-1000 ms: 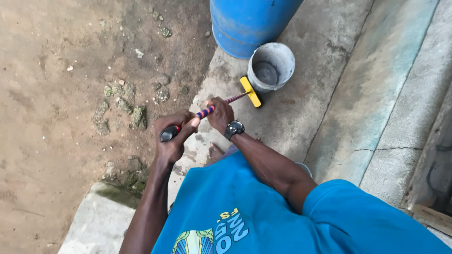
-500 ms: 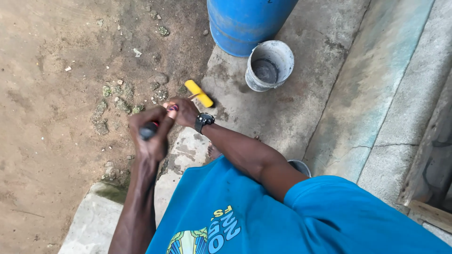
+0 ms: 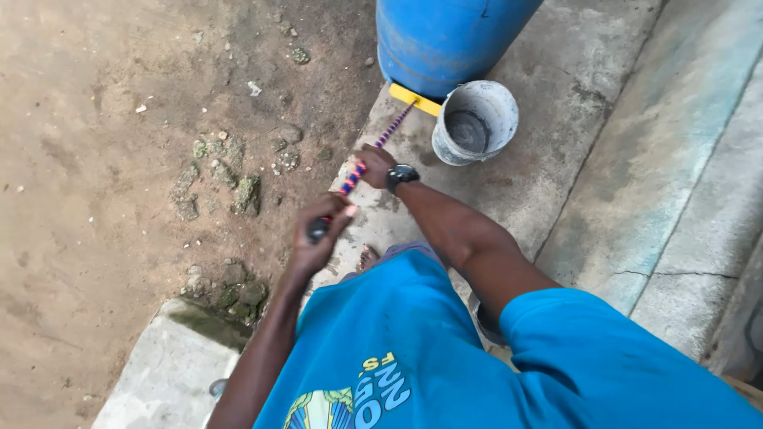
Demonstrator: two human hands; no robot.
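Both hands grip a long striped broom handle [image 3: 387, 137] that runs up and right to a yellow broom head [image 3: 415, 99]. My left hand [image 3: 322, 230] wraps the near end of the handle. Farther along it, my right hand [image 3: 372, 163], with a black watch on the wrist, holds the stick. The yellow head rests on the concrete slab [image 3: 556, 151] at the foot of a blue barrel [image 3: 445, 40], right beside a grey bucket [image 3: 475, 121]. I wear a blue shirt.
Bare dirt ground [image 3: 103, 159] with small stones and mossy clumps [image 3: 246, 191] lies to the left of the slab. A raised concrete step [image 3: 683, 191] runs along the right. A pale concrete block [image 3: 171, 373] sits at the lower left.
The broom head has swung from the dirt edge near my hands up and right to the barrel's base by the bucket. Both arms have stretched forward with it.
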